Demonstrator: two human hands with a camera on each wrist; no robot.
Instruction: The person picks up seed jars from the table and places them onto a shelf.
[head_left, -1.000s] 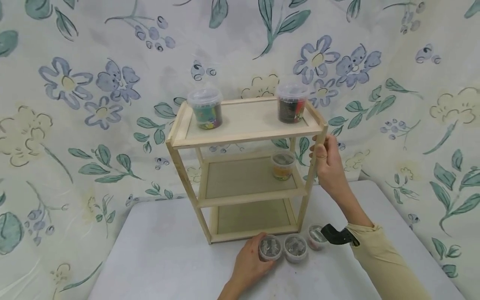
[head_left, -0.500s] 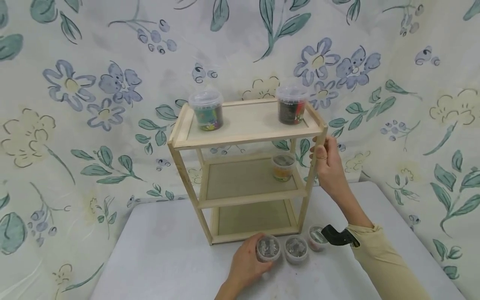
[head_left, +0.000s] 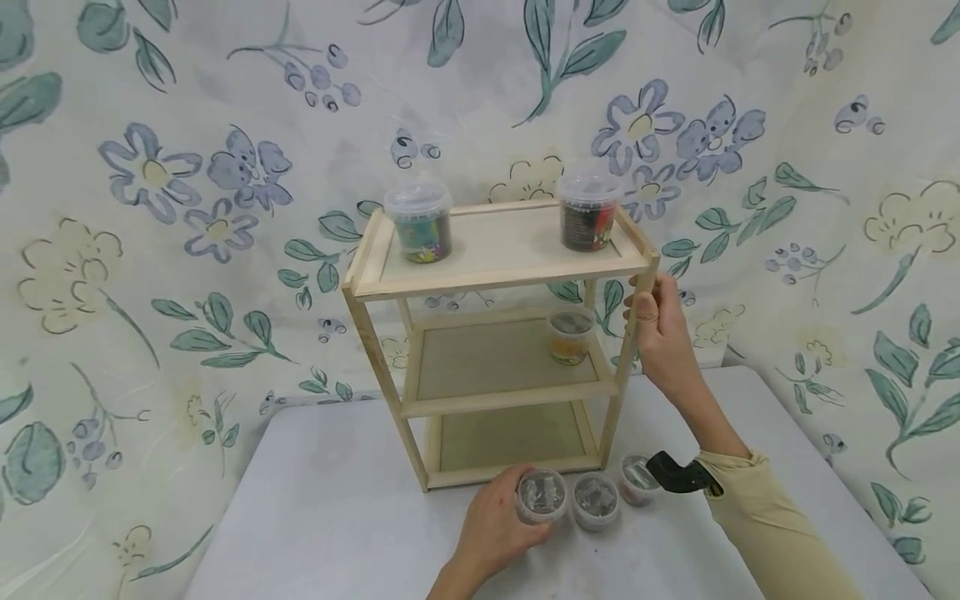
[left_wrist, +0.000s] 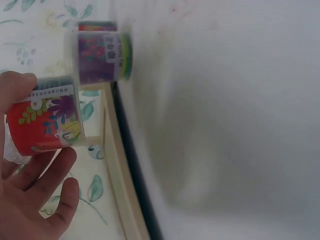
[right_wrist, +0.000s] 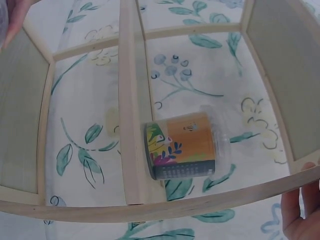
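We are gripping a small lidded tub with a red label (head_left: 541, 495) in our left hand (head_left: 495, 527), fingers curled round it, near the front edge of the white table (head_left: 322, 517); over the last second the hand has drawn it slightly clear of the surface, judging by the left wrist view, where the tub (left_wrist: 45, 120) is sitting in the fingers with a purple-labelled tub (left_wrist: 100, 55) behind it. That suggests we are lifting this 1 out of the row of 3, leaving the middle tub (head_left: 596, 501) and the right tub (head_left: 637, 479) standing in front of the wooden shelf unit (head_left: 495, 342). Our right hand (head_left: 660, 333) is still clasping the unit's front right post, fingers wrapped round it just under the top shelf, steadying it. On the top shelf 2 tubs are standing, 1 at the left rear corner (head_left: 420, 221) and 1 at the right rear corner (head_left: 588, 212); an orange-labelled tub (head_left: 568, 335) is sitting at the right edge of the middle shelf, also showing in the right wrist view (right_wrist: 182, 145).
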